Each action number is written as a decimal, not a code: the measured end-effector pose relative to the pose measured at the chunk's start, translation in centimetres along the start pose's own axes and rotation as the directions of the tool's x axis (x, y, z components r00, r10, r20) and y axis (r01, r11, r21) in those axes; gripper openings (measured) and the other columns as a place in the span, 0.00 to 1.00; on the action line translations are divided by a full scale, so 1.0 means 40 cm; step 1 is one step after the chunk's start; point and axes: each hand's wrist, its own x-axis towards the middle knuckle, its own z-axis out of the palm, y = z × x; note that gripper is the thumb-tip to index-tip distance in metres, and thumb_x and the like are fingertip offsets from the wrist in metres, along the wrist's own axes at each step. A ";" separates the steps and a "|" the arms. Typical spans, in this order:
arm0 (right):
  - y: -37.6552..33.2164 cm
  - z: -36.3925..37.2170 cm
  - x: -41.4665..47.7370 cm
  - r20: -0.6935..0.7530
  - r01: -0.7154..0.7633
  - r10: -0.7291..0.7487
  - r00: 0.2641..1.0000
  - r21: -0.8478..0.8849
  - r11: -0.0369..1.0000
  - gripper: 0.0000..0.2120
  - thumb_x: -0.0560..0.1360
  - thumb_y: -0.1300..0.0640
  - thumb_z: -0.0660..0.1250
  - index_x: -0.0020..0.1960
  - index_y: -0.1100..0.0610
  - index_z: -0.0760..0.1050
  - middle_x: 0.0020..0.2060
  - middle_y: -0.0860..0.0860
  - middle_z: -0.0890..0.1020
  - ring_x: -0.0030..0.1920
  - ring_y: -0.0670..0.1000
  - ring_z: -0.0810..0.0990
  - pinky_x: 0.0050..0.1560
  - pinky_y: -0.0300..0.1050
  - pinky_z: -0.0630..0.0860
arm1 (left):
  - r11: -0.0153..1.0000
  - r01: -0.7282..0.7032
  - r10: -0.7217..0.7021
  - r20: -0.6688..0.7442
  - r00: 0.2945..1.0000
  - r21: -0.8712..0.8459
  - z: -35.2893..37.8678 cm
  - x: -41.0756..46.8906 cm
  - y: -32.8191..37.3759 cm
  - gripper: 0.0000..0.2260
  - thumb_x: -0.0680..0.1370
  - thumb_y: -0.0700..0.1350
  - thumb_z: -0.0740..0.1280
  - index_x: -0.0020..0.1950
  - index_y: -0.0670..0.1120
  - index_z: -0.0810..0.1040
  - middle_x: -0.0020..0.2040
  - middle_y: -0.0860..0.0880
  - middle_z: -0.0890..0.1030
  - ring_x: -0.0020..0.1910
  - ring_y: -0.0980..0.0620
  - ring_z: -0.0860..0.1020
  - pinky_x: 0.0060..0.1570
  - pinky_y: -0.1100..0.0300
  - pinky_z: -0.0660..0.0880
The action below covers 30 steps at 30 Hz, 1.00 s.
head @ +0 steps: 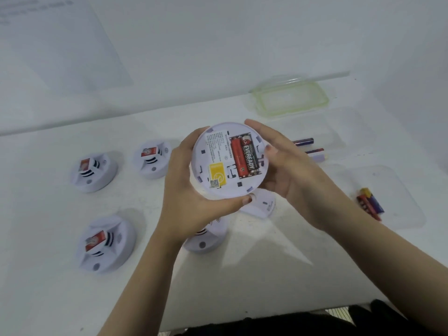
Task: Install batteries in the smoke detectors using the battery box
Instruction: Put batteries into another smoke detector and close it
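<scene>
White-walled and plain, the room holds a white bench (254, 275) that runs under both bare forearms. Above the middle of it, off the surface, a round white plastic smoke detector (218, 163) is held with its flat back tilted up towards the person.

The left hand (184, 190) cradles it from the left and below. The palm sits against the rim, the thumb lies along the lower edge, and the fingers curl out of sight behind the body. The right hand (291, 170) grips the opposite side: its fingers (257, 127) wrap over the top edge and its thumb presses the right rim. In the open compartment a red cylindrical battery (238, 158) and a black cylindrical battery (249, 157) lie side by side.

Four more white dome-shaped detectors (93, 174) sit face up on the left, one partly hidden beneath the left wrist. A clear plastic battery box (392, 180) stands at the right with several batteries (369, 202) inside. A green-rimmed transparent lid (291, 98) rests by the wall.
</scene>
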 end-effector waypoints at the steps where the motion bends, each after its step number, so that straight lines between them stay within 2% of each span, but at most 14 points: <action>1: -0.005 0.012 0.004 -0.026 -0.050 0.051 0.998 0.038 0.998 0.18 0.80 0.53 0.56 0.70 0.47 0.67 0.49 0.54 0.84 0.52 0.55 0.82 0.55 0.48 0.78 | 0.999 -0.010 0.010 -0.004 1.000 0.030 -0.022 -0.007 0.002 0.42 0.58 0.54 0.78 0.69 0.46 0.67 0.63 0.56 0.75 0.64 0.62 0.73 0.57 0.72 0.70; 3: 0.004 0.029 0.004 -0.048 -0.076 0.077 0.996 0.011 0.997 0.18 0.80 0.48 0.54 0.68 0.48 0.69 0.49 0.54 0.84 0.52 0.54 0.82 0.57 0.48 0.78 | 0.996 -0.028 0.030 -0.014 0.999 0.087 -0.066 -0.020 0.000 0.42 0.58 0.56 0.77 0.69 0.47 0.68 0.63 0.58 0.74 0.64 0.63 0.73 0.58 0.72 0.70; 5: 0.027 0.038 0.002 -0.111 -0.098 0.072 0.991 -0.246 0.964 0.15 0.80 0.50 0.56 0.65 0.49 0.72 0.53 0.52 0.83 0.54 0.51 0.81 0.57 0.44 0.77 | 0.992 -0.025 0.028 -0.020 0.999 0.122 -0.106 -0.033 -0.008 0.43 0.57 0.57 0.77 0.69 0.46 0.69 0.64 0.56 0.75 0.64 0.61 0.73 0.60 0.68 0.71; 6: 0.043 0.035 0.000 -0.145 -0.110 0.046 0.988 -0.478 0.871 0.15 0.80 0.53 0.58 0.66 0.50 0.71 0.56 0.50 0.82 0.57 0.49 0.80 0.55 0.39 0.75 | 0.990 -0.017 0.020 -0.022 1.000 0.137 -0.125 -0.039 -0.013 0.43 0.57 0.57 0.77 0.69 0.46 0.69 0.65 0.54 0.75 0.64 0.59 0.74 0.61 0.65 0.72; 8: 0.073 0.032 0.006 -0.104 -0.106 0.028 0.994 -0.902 0.419 0.20 0.78 0.53 0.61 0.70 0.52 0.67 0.64 0.49 0.75 0.63 0.50 0.73 0.56 0.35 0.68 | 0.988 0.015 -0.010 -0.029 1.000 0.152 -0.161 -0.051 -0.023 0.44 0.56 0.57 0.78 0.70 0.48 0.69 0.65 0.53 0.76 0.65 0.56 0.74 0.61 0.62 0.73; 10: 0.106 0.031 0.010 -0.073 -0.075 0.072 0.995 -0.997 0.029 0.27 0.76 0.50 0.63 0.72 0.56 0.62 0.64 0.53 0.72 0.65 0.54 0.68 0.61 0.42 0.65 | 0.987 0.048 -0.043 -0.035 0.998 0.151 -0.188 -0.061 -0.034 0.45 0.56 0.56 0.79 0.70 0.48 0.69 0.66 0.53 0.75 0.66 0.53 0.73 0.61 0.58 0.74; 12: 0.129 0.039 0.010 -0.098 -0.088 0.104 0.990 -0.992 -0.093 0.30 0.74 0.49 0.66 0.72 0.57 0.61 0.62 0.53 0.72 0.63 0.55 0.69 0.62 0.45 0.64 | 0.987 0.062 -0.058 -0.035 0.998 0.146 -0.206 -0.069 -0.045 0.46 0.56 0.54 0.82 0.70 0.47 0.70 0.66 0.52 0.75 0.67 0.51 0.73 0.63 0.53 0.74; 15: 0.133 0.051 0.012 -0.130 -0.127 0.047 0.990 -0.990 -0.061 0.27 0.73 0.52 0.67 0.70 0.57 0.64 0.61 0.54 0.76 0.61 0.56 0.72 0.59 0.43 0.62 | 0.989 0.069 -0.068 -0.015 0.998 0.129 -0.224 -0.075 -0.056 0.45 0.56 0.49 0.84 0.70 0.48 0.70 0.66 0.51 0.76 0.67 0.48 0.74 0.62 0.45 0.74; 18: 0.137 0.054 0.017 -0.165 -0.165 -0.007 0.986 -0.984 -0.063 0.23 0.72 0.55 0.65 0.65 0.60 0.68 0.55 0.57 0.78 0.56 0.58 0.75 0.54 0.45 0.66 | 0.989 0.083 -0.085 0.009 0.996 0.125 -0.238 -0.082 -0.068 0.44 0.56 0.50 0.84 0.69 0.50 0.71 0.65 0.52 0.76 0.66 0.47 0.74 0.62 0.45 0.74; 21: 0.142 0.062 0.018 -0.272 -0.259 -0.053 0.961 -0.948 0.184 0.23 0.70 0.53 0.68 0.60 0.64 0.71 0.51 0.57 0.77 0.52 0.57 0.75 0.51 0.48 0.71 | 0.988 0.088 -0.091 0.016 0.996 0.126 -0.251 -0.092 -0.079 0.44 0.56 0.55 0.82 0.70 0.52 0.70 0.65 0.52 0.76 0.66 0.48 0.74 0.62 0.44 0.74; 23: 0.131 0.073 0.015 -0.337 -0.270 -0.118 0.934 -0.883 0.383 0.22 0.69 0.53 0.71 0.59 0.62 0.74 0.52 0.54 0.77 0.50 0.52 0.76 0.48 0.43 0.70 | 0.985 0.092 -0.096 0.023 0.995 0.143 -0.258 -0.098 -0.083 0.45 0.56 0.59 0.80 0.70 0.52 0.70 0.66 0.53 0.76 0.67 0.49 0.73 0.63 0.45 0.74; 26: 0.105 0.104 0.006 -0.331 -0.118 -0.199 0.922 -0.732 0.671 0.16 0.68 0.52 0.74 0.55 0.50 0.77 0.54 0.49 0.78 0.49 0.42 0.77 0.51 0.35 0.71 | 0.980 0.127 -0.134 0.033 0.990 0.155 -0.268 -0.104 -0.083 0.45 0.54 0.61 0.79 0.70 0.56 0.69 0.65 0.55 0.75 0.67 0.53 0.73 0.64 0.47 0.73; 28: 0.087 0.132 -0.003 -0.258 0.017 -0.243 0.935 -0.653 0.757 0.21 0.66 0.49 0.74 0.58 0.45 0.75 0.56 0.46 0.78 0.53 0.41 0.77 0.58 0.36 0.71 | 0.979 0.118 -0.129 0.058 0.990 0.165 -0.273 -0.105 -0.081 0.44 0.54 0.61 0.78 0.69 0.57 0.69 0.64 0.57 0.76 0.66 0.53 0.73 0.63 0.46 0.73; 30: 0.073 0.167 -0.012 -0.152 0.135 -0.304 0.940 -0.653 0.745 0.27 0.64 0.47 0.72 0.62 0.45 0.74 0.58 0.45 0.77 0.56 0.41 0.76 0.59 0.32 0.69 | 0.979 0.105 -0.120 0.078 0.990 0.174 -0.278 -0.104 -0.077 0.44 0.54 0.61 0.78 0.69 0.57 0.70 0.64 0.58 0.76 0.65 0.54 0.74 0.63 0.46 0.73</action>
